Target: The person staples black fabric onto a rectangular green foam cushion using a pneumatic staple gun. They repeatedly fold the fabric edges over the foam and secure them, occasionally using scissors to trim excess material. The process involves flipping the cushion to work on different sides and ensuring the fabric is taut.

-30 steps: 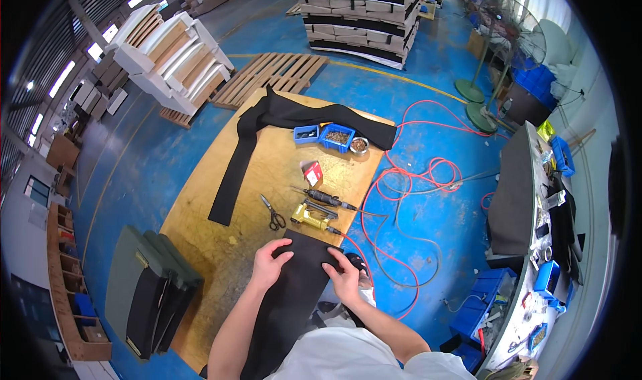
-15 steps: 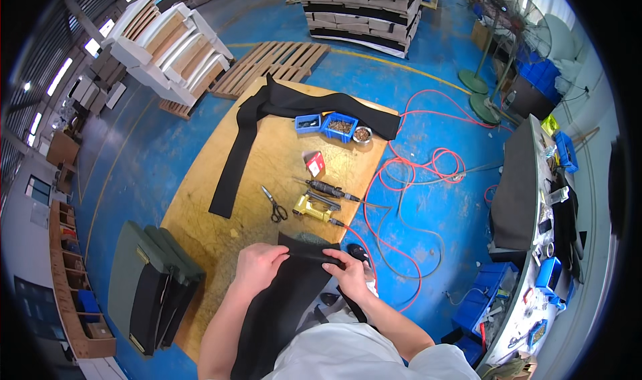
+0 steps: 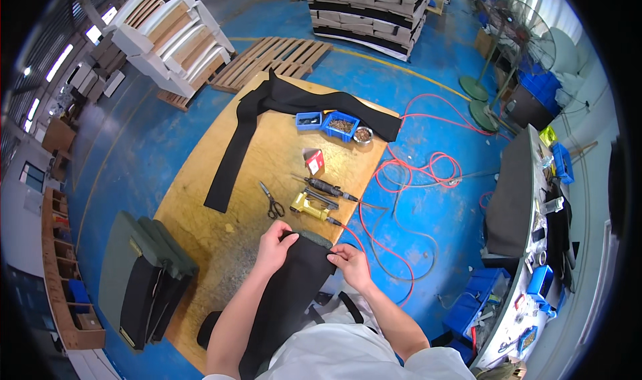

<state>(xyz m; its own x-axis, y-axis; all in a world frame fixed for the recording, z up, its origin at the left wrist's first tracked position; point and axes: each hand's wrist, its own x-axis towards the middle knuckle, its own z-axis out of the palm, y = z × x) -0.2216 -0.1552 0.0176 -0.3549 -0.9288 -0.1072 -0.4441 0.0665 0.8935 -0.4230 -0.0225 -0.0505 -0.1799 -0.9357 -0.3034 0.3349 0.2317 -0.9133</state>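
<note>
A wide black fabric piece (image 3: 294, 283) runs from my lap up onto the near edge of the wooden table. My left hand (image 3: 272, 249) pinches its upper left corner between thumb and fingers. Lower on the opposite side, my right hand (image 3: 350, 266) grips the right edge. Along the far end, between the hands, shows a grey-green edge (image 3: 314, 237); how it joins the black fabric I cannot tell. Just beyond the hands lie black-handled scissors (image 3: 272, 202), a yellow staple gun (image 3: 309, 206) and a dark power screwdriver (image 3: 329, 188).
On the wooden table (image 3: 200, 172) are a long black strip (image 3: 231, 159), blue bins (image 3: 340, 126) of small fasteners and a red-white box (image 3: 313, 161). Green-grey padded panels (image 3: 144, 273) stand at the left. Red hose (image 3: 394, 256) coils over the blue floor. A cluttered bench (image 3: 528, 293) lines the right.
The raised fold of black fabric between my hands now lies flatter, and more of the grey-green edge shows. My left hand has moved slightly up and left; my right hand has shifted slightly right.
</note>
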